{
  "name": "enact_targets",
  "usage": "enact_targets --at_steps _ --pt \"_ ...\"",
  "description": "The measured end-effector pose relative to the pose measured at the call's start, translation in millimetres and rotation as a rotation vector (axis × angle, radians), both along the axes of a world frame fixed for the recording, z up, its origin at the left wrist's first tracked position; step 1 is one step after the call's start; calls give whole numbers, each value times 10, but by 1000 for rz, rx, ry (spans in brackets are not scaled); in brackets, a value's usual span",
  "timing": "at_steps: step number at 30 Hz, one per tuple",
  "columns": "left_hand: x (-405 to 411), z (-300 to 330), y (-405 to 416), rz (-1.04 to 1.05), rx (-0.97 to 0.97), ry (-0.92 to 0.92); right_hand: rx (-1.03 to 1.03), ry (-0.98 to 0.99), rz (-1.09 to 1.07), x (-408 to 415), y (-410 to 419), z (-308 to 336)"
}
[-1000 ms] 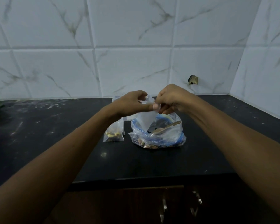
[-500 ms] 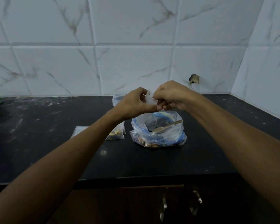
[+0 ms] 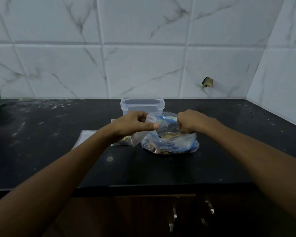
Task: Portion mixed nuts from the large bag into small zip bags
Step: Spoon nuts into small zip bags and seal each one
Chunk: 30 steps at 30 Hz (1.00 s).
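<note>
Large bag point(image 3: 171, 142) of clear, crinkled plastic with blue print, slumped on black countertop point(image 3: 58, 151), nuts pooled low inside. Small zip bag point(image 3: 149, 127), thin and clear, pinched by left hand point(image 3: 133, 125). Right hand point(image 3: 190, 123) curled, gripping large bag's rim. Translucent container point(image 3: 142, 105) behind.

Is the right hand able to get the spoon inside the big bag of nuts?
Probably yes. The right hand is already at the large bag's top, fingers curled, while the left hand holds a small zip bag. Whether it has hold of the spoon, I cannot tell.
</note>
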<state>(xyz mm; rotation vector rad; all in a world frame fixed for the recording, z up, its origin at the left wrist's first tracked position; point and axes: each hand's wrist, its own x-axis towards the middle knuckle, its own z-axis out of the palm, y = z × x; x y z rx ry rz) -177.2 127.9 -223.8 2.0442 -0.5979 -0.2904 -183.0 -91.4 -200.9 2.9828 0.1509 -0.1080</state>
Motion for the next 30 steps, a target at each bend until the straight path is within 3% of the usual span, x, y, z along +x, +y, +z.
enact_targets --at_steps 7,16,30 --pt "-38 -75 -61 -37 -35 49 60 -231 -46 33 13 19" --pt "-35 -129 -129 0 -147 77 353 137 76 140 12 -50" --pt "-59 -199 -176 51 -183 89 490 150 22 191 112 -199"
